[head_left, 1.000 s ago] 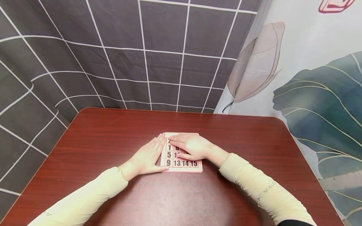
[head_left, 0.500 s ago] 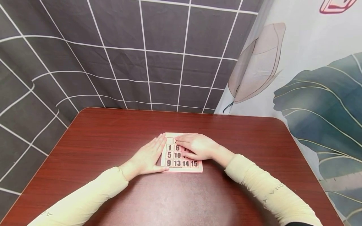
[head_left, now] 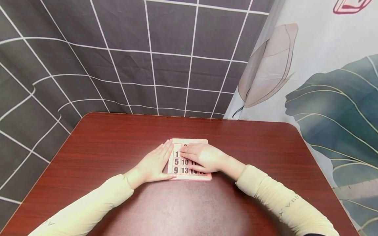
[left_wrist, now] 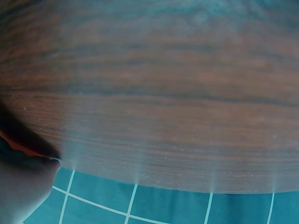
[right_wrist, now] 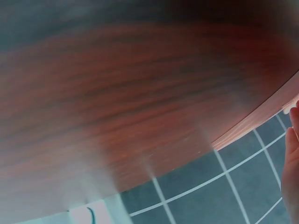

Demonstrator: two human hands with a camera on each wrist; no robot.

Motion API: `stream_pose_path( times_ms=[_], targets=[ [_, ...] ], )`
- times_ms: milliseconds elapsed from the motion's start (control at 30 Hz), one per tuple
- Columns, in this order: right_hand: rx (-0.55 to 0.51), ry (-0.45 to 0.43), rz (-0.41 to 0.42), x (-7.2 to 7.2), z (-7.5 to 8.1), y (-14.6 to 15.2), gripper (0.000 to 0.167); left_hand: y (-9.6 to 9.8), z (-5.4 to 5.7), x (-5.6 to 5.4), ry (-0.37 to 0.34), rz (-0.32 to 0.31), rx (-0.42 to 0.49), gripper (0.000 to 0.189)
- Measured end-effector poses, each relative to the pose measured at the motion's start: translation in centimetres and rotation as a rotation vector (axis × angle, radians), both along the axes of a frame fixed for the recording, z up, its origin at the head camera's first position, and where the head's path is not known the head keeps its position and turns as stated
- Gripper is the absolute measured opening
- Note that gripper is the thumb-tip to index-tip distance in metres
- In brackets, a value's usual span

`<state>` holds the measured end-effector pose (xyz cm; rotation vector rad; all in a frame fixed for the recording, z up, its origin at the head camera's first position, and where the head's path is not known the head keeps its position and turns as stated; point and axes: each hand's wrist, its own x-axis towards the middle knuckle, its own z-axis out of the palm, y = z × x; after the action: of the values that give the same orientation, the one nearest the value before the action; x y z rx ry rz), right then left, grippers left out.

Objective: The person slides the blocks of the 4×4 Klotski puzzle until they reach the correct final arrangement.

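Note:
A sliding number puzzle (head_left: 192, 177) lies flat on the table in the head view. Its tiles carry black numerals, with 1, 5, 9, 10 and 13 readable. The top-left slot holds no tile, and part of a numbered tile shows just right of it. My left hand (head_left: 152, 164) rests along the board's left side, fingers straight and thumb at the lower left corner. Across the right part lies my right hand (head_left: 206, 158), fingers extended and fingertips on the tiles in the second column. It hides several tiles. Skin also shows at the left wrist view's lower left.
The reddish-brown wooden table (head_left: 124, 131) extends around the puzzle. Behind it hangs a dark cloth with white grid lines (head_left: 171, 68). A pale curtain with a leaf print (head_left: 339, 108) hangs at the right.
The tile in the top-left slot has shifted right, leaving that slot bare. My right hand moved right with it, then slightly left and toward me. My left hand stays put.

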<state>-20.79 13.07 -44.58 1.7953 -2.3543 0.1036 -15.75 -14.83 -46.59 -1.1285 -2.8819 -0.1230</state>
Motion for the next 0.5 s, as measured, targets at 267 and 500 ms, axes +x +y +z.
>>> stream_pose_path(
  times_ms=[267, 500],
  targets=[
    [0.042, 0.013, 0.02, 0.5, -0.17, -0.93, 0.052, -0.05, -0.06, 0.04, 0.003, -0.003, -0.018, 0.11],
    [0.055, 0.019, 0.003, -0.4, -0.2, -1.01, 0.055, -0.06, 0.08, 0.05, 0.007, -0.003, -0.015, 0.11]
  ],
)
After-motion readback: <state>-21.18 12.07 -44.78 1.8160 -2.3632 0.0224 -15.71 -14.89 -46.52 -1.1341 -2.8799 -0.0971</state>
